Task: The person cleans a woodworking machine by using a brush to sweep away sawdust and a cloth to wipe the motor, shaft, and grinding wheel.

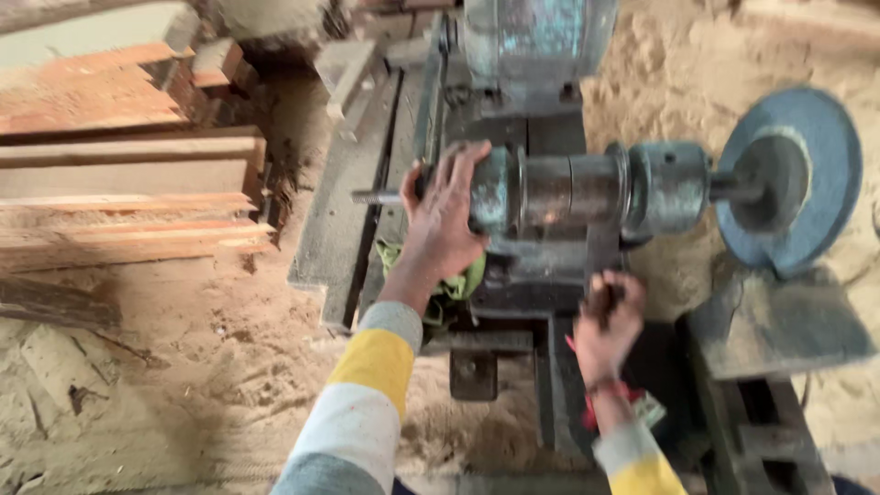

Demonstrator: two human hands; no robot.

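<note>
Sawdust (183, 385) covers the floor. Left hand (446, 215) spread, gripping the spindle (568, 188); right hand (607, 321) curled around a small dark piece, unclear what.

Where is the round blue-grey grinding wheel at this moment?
In the head view, the grinding wheel sits at the far right, on the right end of the metal spindle whose left end the left hand grips.

woodworking workshop or sawmill, sawdust (183, 367) covering the floor, stacked sawn planks (119, 183) at left, heavy worn metal machine (550, 192) with horizontal shaft, round blue grinding wheel (797, 174) on its end
</note>
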